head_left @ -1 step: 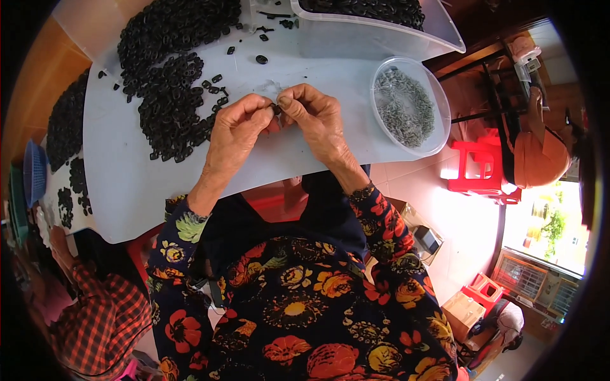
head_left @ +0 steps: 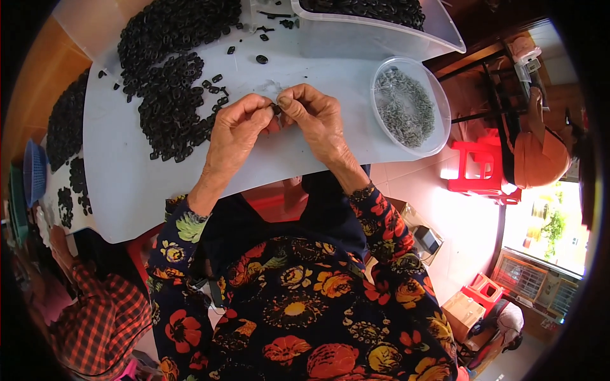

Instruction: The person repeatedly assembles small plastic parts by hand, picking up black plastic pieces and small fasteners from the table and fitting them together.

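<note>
Over the table's near part, my two hands meet fingertip to fingertip. In my left hand (head_left: 239, 124), thumb and fingers are pinched on a small black plastic piece (head_left: 276, 109), mostly hidden by the fingertips. My right hand (head_left: 319, 122) is closed too, thumb against forefinger, right beside that piece; what it pinches, if anything, is hidden. To the left of my hands lies a loose heap of black oval plastic pieces (head_left: 168, 111) with holes in them. A round clear tub (head_left: 443, 105) on the right holds many small silvery metal parts, too small to name.
A clear bin (head_left: 375, 46) of black pieces stands at the back of the pale table (head_left: 114, 184). A larger black pile (head_left: 184, 25) spreads at back left. Left sits a person in a checked shirt (head_left: 108, 324), near a blue basket (head_left: 35, 170). Red stools (head_left: 473, 166) stand right.
</note>
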### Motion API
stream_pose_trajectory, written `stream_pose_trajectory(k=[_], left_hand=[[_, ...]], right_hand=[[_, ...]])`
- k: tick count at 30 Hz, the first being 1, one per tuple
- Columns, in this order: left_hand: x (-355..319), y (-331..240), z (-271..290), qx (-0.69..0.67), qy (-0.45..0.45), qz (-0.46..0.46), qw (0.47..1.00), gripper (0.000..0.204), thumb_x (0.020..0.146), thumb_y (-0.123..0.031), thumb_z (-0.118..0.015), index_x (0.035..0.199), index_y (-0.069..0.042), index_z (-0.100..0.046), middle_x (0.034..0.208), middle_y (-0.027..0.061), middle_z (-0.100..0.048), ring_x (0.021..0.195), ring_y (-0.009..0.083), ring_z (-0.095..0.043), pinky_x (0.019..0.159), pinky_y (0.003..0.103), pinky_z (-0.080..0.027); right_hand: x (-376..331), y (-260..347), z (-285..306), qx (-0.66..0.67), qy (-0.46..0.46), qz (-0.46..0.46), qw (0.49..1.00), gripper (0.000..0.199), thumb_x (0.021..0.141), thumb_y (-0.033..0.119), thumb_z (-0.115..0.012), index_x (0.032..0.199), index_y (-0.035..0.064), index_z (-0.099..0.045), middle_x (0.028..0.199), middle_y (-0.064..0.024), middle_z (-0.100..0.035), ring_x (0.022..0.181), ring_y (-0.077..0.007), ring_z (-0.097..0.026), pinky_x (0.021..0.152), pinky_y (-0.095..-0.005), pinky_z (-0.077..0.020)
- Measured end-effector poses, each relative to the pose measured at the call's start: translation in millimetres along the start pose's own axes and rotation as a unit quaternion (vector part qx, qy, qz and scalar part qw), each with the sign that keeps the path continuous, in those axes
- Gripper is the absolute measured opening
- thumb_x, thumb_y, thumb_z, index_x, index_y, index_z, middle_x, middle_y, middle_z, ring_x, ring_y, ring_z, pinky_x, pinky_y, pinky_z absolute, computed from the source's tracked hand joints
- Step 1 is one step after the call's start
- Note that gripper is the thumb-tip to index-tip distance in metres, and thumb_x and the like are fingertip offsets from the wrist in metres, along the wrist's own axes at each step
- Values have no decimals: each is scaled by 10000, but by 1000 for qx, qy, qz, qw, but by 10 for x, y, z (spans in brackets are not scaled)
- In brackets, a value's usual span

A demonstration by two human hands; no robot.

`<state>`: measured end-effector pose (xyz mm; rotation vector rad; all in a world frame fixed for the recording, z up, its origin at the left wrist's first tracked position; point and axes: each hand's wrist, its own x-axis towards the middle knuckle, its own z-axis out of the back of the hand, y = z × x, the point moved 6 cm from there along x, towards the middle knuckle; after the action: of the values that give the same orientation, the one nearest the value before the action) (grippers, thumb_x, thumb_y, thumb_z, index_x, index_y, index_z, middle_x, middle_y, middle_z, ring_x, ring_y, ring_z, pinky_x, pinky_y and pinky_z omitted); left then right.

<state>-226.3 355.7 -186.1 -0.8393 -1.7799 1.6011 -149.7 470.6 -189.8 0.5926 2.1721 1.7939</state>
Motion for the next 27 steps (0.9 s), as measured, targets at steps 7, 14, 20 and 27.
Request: stream_pose_trajectory(k=[7,14,20,27], left_hand=[[-29,5,38,25,-23,-1,999,127,892,-123,-557,899,-8,-613,694,-25,-574,639,32,-479,584,201,-407],[-29,32,19,4,-38,-21,999,130,887,-129,-558,925,-18,-616,679,-23,-580,615,17,-447,557,186,-374],[-35,23,29,26,-37,0,999,137,883,-137,-563,919,-19,-621,684,-29,-578,623,16,-444,550,188,-367],[-25,45,27,27,-34,-12,999,137,894,-139,-582,942,-19,-630,708,-47,-568,632,14,-440,560,185,-365]], right_hand=[[-12,34,-39,-23,0,6,1000,146,904,134,-625,899,-12,-619,733,5,-584,660,-56,-503,609,-203,-439],[-6,20,-18,-19,0,0,1000,146,902,131,-626,908,-14,-617,741,0,-595,660,-58,-514,614,-205,-448],[-10,44,-34,-45,5,8,999,148,901,129,-625,904,-18,-610,748,-7,-603,661,-61,-519,611,-209,-451],[-40,91,-61,-96,3,18,995,109,903,90,-606,903,-16,-581,751,-5,-596,663,-57,-516,613,-213,-451]])
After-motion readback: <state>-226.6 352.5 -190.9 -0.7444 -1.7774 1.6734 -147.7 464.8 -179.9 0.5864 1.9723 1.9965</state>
